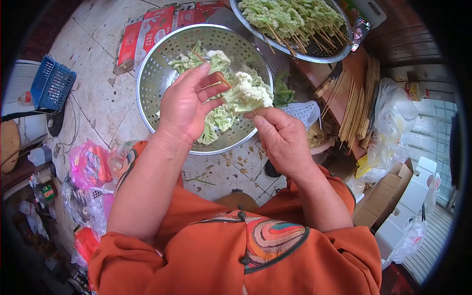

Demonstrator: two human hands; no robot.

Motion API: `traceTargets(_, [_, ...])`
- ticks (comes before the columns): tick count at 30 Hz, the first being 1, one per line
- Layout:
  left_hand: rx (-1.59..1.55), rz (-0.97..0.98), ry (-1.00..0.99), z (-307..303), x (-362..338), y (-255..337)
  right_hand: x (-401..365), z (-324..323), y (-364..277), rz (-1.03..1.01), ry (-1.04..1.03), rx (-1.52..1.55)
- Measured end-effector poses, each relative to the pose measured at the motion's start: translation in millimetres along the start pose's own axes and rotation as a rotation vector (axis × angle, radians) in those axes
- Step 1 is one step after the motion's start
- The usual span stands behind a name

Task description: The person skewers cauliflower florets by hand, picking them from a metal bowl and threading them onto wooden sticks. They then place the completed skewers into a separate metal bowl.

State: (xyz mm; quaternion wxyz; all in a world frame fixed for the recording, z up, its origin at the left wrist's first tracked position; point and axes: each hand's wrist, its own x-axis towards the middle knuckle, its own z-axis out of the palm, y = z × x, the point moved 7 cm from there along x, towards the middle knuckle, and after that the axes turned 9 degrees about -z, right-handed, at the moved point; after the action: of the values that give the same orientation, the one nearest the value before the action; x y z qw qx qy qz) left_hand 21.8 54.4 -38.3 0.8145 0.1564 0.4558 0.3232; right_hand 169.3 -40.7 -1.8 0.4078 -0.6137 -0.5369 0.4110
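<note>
My right hand [282,137] pinches the lower end of a thin wooden skewer [224,81] between thumb and fingers. A pale cauliflower floret [251,93] is threaded on that skewer, just above my right fingertips. My left hand [187,103] is open, palm up and fingers apart, its fingertips right beside the floret and the skewer. Beneath both hands stands a perforated metal colander [147,93] with loose cauliflower florets [209,137] in it. Part of its contents is hidden behind my hands.
A metal basin [305,55] of skewered cauliflower stands at the back, a phone [361,30] at its rim. Bare skewers [351,113] and a knife [330,78] lie on the right. Plastic bags [91,164] and a blue basket [51,83] are on the left; a cardboard box [386,194] is right.
</note>
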Motion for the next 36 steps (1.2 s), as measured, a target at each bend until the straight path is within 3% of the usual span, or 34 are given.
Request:
traceTargets(5, [0.208, 0.057, -0.002, -1.7, 0.0, 2.0, -1.5, -0.4, 4.1, 0.025, -0.024, 0.026])
traceTargets(15, [0.16, 0.037, -0.006, 3.3, -4.0, -5.3, 3.0, 1.4, 4.3, 0.071, -0.032, 0.096])
traceTargets(18, [0.179, 0.028, -0.026, 4.7, -2.8, 3.0, 1.1, -1.9, 6.7, 0.165, -0.022, 0.182])
traceTargets(21, [0.225, 0.131, 0.062, -8.2, 7.9, 19.4, 4.0, -16.6, 0.8, 0.101, 0.106, 0.206])
traceTargets(24, [0.819, 0.236, 0.141, -5.3, 20.2, 20.9, 3.6, -21.3, -3.5, 0.101, 0.126, 0.205])
traceTargets(25, [0.821, 0.234, 0.138, -6.3, 25.3, 15.8, 3.2, -20.7, -4.8, 0.104, 0.129, 0.205])
traceTargets(27, [1.51, 0.207, 0.094, -1.7, 38.0, -9.8, 2.8, -18.5, -7.7, 0.083, 0.103, 0.179])
traceTargets(28, [1.511, 0.204, 0.091, -3.1, 41.7, -20.1, 2.1, -18.6, -7.3, 0.087, 0.105, 0.179])
traceTargets(30, [2.179, 0.107, 0.033, -8.8, 48.4, -56.7, 1.8, -18.6, -8.4, 0.069, 0.095, 0.173])
traceTargets(31, [2.181, 0.108, 0.031, -15.1, 49.9, -66.1, 1.4, -19.4, -8.5, 0.07, 0.098, 0.174])
traceTargets(33, [2.414, 0.373, -0.104, -10.1, 42.9, -84.1, 0.6, -20.9, -8.4, 0.072, 0.094, 0.181])
traceTargets(34, [2.388, 0.432, -0.091, -7.8, 39.3, -85.1, 0.2, -21.4, -7.0, 0.074, 0.097, 0.182])
traceTargets(36, [2.413, 0.33, -0.127, -4.5, 41.4, -84.7, 0.9, -22.3, -9.9, -0.009, 0.102, 0.129])
